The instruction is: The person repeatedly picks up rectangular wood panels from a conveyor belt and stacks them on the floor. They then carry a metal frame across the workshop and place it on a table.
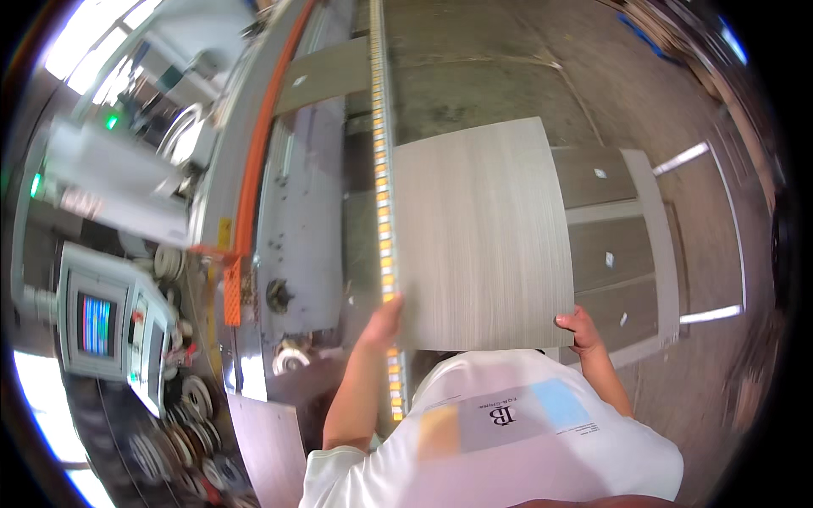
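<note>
A light grey-brown wood-grain panel lies flat in front of my body, its near edge close to my shirt. At its near right corner my right hand is closed on the edge, thumb at the top and the other fingers mostly out of sight. My left hand is at the panel's left edge near the close corner, beside the roller strip. That hand is slightly blurred and its fingers are partly hidden, but it appears to grip the edge.
Left of the roller strip runs a long machine with an orange rail; another panel sits farther along it. A control console and tape reels stand at left. Labelled panels are stacked at right, near a white floor frame.
</note>
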`<control>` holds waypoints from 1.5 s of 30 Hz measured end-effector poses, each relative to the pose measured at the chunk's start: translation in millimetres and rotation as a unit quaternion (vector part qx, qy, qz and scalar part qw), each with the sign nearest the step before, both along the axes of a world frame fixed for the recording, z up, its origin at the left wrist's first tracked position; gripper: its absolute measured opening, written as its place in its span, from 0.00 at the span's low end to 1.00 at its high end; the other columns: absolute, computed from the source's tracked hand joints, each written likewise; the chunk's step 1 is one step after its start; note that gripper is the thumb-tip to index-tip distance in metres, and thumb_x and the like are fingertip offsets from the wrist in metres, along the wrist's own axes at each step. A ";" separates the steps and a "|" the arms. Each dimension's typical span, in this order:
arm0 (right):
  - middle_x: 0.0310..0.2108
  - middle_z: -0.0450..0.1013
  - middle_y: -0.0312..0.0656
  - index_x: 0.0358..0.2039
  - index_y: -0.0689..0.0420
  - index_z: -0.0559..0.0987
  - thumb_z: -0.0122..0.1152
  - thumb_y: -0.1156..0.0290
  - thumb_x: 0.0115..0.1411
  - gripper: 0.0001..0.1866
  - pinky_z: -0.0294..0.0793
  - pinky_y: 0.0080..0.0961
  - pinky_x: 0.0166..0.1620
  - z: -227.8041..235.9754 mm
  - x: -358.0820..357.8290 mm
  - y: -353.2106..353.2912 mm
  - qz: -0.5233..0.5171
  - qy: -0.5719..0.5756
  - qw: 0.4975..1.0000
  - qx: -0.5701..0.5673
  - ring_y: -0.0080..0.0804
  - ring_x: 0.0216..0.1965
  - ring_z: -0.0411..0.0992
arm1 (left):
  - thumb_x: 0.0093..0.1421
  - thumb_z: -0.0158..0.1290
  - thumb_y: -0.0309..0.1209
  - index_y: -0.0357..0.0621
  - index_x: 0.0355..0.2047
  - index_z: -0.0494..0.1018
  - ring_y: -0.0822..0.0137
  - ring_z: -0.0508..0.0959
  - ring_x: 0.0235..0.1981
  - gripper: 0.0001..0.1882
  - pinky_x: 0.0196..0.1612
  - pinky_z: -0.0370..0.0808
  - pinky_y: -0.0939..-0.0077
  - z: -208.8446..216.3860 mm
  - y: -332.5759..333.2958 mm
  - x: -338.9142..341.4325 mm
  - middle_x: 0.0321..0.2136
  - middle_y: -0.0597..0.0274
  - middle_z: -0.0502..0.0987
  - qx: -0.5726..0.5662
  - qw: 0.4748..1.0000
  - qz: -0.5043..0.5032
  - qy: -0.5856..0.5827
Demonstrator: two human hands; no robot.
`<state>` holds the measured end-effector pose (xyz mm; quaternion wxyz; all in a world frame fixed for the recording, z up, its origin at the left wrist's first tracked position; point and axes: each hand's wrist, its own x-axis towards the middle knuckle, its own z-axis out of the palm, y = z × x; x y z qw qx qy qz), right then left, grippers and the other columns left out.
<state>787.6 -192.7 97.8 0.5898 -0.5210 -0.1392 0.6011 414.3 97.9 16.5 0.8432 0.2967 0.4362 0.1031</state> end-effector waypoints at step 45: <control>0.43 0.80 0.48 0.45 0.62 0.78 0.63 0.65 0.66 0.14 0.82 0.36 0.44 -190.1 -20.7 2.2 0.171 -0.156 0.918 -0.323 0.38 0.42 0.81 | 0.77 0.38 0.48 0.37 0.66 0.62 0.49 0.70 0.62 0.30 0.64 0.70 0.52 -50.9 -64.7 -179.5 0.64 0.53 0.68 -0.053 0.758 0.650 0.025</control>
